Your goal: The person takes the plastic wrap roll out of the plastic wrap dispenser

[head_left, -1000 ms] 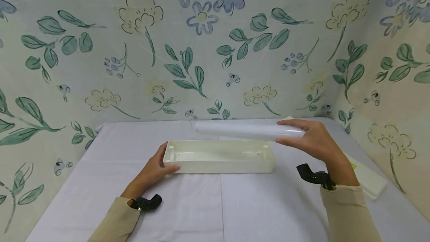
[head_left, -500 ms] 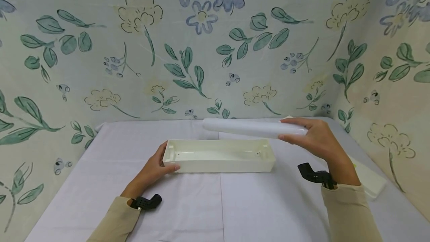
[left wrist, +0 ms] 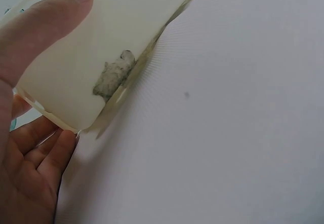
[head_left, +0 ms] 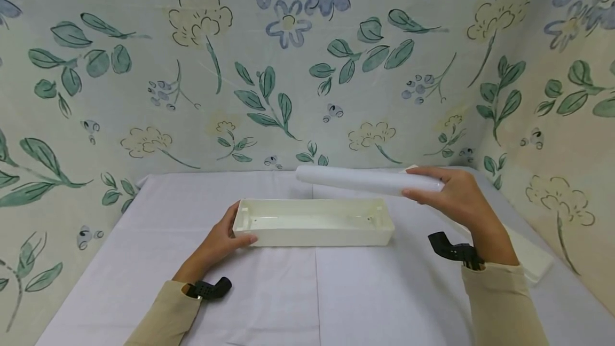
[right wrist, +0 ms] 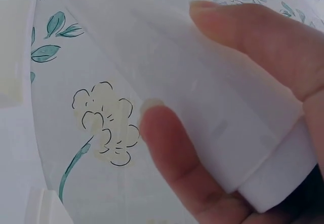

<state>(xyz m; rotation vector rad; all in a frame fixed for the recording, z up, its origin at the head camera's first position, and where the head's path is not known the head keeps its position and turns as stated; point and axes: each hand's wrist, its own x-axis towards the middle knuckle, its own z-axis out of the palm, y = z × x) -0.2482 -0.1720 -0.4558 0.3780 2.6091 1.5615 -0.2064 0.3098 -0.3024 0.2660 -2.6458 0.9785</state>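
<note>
My left hand [head_left: 226, 234] grips the left end of a long cream plastic box [head_left: 317, 237], thumb on its front wall and the other fingers at the end. The box stands open-topped on the white cloth. A white roll of plastic wrap [head_left: 351, 179] hangs behind and above it, tilted a little, its left end higher. My right hand [head_left: 456, 196] pinches the roll's right end between thumb and fingers. In the right wrist view the roll [right wrist: 192, 87] shows a narrower core end [right wrist: 281, 178] near the palm. In the left wrist view, a grey smudge [left wrist: 115, 74] marks the box.
A long cream strip [head_left: 528, 255], perhaps a lid, lies at the right behind my right forearm, partly hidden. White cloth [head_left: 269, 303] covers the table. Floral fabric [head_left: 288, 95] hangs behind and at the sides. Black cameras [head_left: 211, 288] sit on both wrists.
My right hand has carried the roll to the right and slightly up, its left end rising. The left hand and the box have stayed in place.
</note>
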